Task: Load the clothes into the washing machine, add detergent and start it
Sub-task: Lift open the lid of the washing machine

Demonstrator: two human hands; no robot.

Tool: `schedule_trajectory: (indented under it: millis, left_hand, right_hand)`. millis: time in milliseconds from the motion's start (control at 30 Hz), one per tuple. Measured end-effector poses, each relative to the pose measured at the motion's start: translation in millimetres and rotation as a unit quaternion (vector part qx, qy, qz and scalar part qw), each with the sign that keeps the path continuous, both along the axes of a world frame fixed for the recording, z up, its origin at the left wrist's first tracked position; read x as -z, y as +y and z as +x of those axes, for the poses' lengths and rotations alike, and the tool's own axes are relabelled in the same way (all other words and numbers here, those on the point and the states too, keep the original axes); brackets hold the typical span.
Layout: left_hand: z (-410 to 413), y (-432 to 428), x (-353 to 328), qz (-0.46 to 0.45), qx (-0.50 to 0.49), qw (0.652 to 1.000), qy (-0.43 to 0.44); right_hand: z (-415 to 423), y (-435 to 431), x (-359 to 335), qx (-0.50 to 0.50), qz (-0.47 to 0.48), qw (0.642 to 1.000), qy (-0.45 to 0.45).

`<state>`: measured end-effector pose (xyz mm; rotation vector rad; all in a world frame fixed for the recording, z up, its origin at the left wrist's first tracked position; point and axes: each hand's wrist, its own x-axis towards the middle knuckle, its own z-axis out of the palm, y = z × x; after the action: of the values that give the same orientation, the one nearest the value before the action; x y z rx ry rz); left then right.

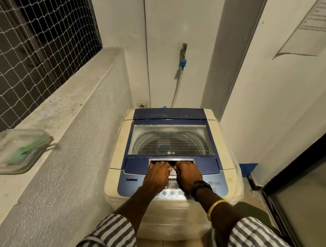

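- Centrally, the washing machine (118, 149) is standing with its lid (171, 138) closed.
- Left hand (157, 174) and right hand (189, 175) are curling fingers into the lid handle (155, 161) at the machine's front.

Both forearms are stretched forward, side by side. The left hand (157, 175) and right hand (189, 175) are set knuckles up at the lid handle (173, 159), fingers curled into its recess, thumbs nearly touching just below it.
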<state>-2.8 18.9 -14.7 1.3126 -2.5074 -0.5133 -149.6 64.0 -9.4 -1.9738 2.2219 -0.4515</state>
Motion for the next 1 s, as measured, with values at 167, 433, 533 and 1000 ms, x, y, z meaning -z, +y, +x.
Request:
schedule_trajectory:
  millis: [167,433,533,1000]
  left_hand:
    - [0,3,-9,-0.097,-0.009,0.995,-0.008]
    - [-5,-26,-52,-0.187,-0.009,0.981,0.044]
    - [-7,-42,-65,-0.193,-0.007,0.979,0.063]
    - [-16,-108,-139,-0.372,0.034,0.919,0.126]
  right_hand:
    - [4,1,-19,0.019,-0.042,0.999,0.026]
    - [2,-20,-63,0.054,-0.146,0.988,0.009]
    - [0,-31,-80,0.065,-0.171,0.983,0.016]
    - [-14,-97,-147,0.119,-0.265,0.953,0.086]
